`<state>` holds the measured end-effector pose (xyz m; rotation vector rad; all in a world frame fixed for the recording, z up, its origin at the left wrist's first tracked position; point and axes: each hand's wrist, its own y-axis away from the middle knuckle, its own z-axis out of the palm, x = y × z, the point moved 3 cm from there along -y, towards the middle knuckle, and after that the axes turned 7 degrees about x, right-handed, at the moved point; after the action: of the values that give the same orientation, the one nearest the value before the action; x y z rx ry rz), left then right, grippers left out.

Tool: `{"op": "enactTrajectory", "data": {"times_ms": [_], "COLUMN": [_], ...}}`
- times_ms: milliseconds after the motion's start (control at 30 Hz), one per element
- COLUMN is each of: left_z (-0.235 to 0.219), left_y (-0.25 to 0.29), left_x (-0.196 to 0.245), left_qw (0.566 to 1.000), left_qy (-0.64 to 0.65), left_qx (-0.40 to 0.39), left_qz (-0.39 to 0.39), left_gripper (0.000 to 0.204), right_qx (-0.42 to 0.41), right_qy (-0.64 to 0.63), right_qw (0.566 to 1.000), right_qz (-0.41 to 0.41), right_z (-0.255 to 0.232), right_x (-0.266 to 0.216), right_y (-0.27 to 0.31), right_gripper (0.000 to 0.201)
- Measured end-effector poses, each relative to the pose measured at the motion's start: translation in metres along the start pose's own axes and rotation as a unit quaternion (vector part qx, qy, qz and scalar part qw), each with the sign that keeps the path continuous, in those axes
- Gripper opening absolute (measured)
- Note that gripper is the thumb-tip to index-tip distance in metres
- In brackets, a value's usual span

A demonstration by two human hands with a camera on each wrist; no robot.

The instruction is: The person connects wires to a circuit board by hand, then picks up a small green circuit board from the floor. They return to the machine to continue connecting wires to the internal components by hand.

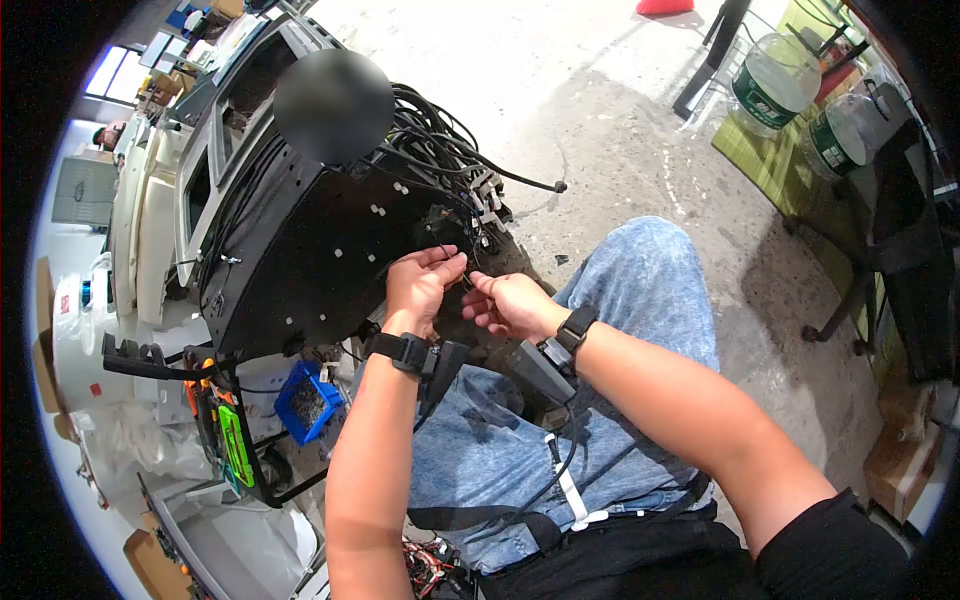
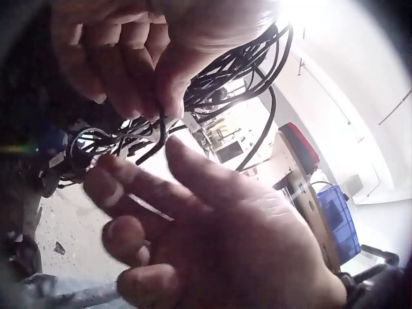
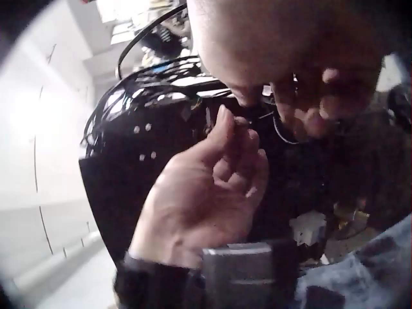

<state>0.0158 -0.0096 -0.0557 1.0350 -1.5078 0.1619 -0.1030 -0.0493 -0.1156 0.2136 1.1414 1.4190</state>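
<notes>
I'm holding both forearms forward over my blue denim knee (image 1: 645,270), wrists bent inward. My left hand (image 1: 418,288) is pinching one thin black cable (image 2: 162,125) between thumb and finger. My right hand (image 1: 515,305) is facing it, thumb and index standing apart around the cable, other fingers curling loosely; I cannot tell whether they're touching it. The cable is sitting between my hands, near the lower edge of one large black flat panel (image 1: 310,240). One bundle of black cables (image 1: 430,125), too tangled for counting, is hanging beside it. One blue plastic tray (image 1: 292,425) is resting to my left; two clear bottles with green labels (image 1: 775,85) are standing off to my right.
</notes>
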Motion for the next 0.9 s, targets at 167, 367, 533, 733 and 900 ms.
{"op": "enactTrajectory", "data": {"times_ms": [167, 367, 533, 733, 900], "left_z": [-0.003, -0.007, -0.004, 0.0, -0.003], "left_y": [-0.001, 0.002, 0.003, 0.005, 0.002], "left_x": [-0.002, 0.001, 0.0, 0.0, -0.001], "left_qw": [1.0, 0.999, 0.997, 1.0, 1.0], "left_qy": [0.019, 0.04, 0.055, 0.002, 0.02], "left_qx": [-0.007, -0.022, -0.035, -0.009, 0.016], "left_qz": [-0.005, -0.021, -0.037, -0.027, -0.014], "left_gripper": [0.029, 0.03, 0.031, 0.033, 0.03], "right_qx": [0.089, -0.024, -0.01, 0.176, 0.24], "right_qy": [0.144, -0.005, 0.108, 0.404, 0.172], "right_qw": [0.964, 0.995, 0.98, 0.813, 0.88], "right_qz": [-0.207, -0.096, -0.164, -0.38, -0.372], "right_z": [0.004, 0.006, 0.008, 0.009, -0.006], "right_x": [-0.009, -0.006, -0.009, -0.02, -0.016], "right_y": [0.01, 0.012, 0.009, 0.026, 0.007], "right_gripper": [0.038, 0.032, 0.019, 0.025, 0.031]}}
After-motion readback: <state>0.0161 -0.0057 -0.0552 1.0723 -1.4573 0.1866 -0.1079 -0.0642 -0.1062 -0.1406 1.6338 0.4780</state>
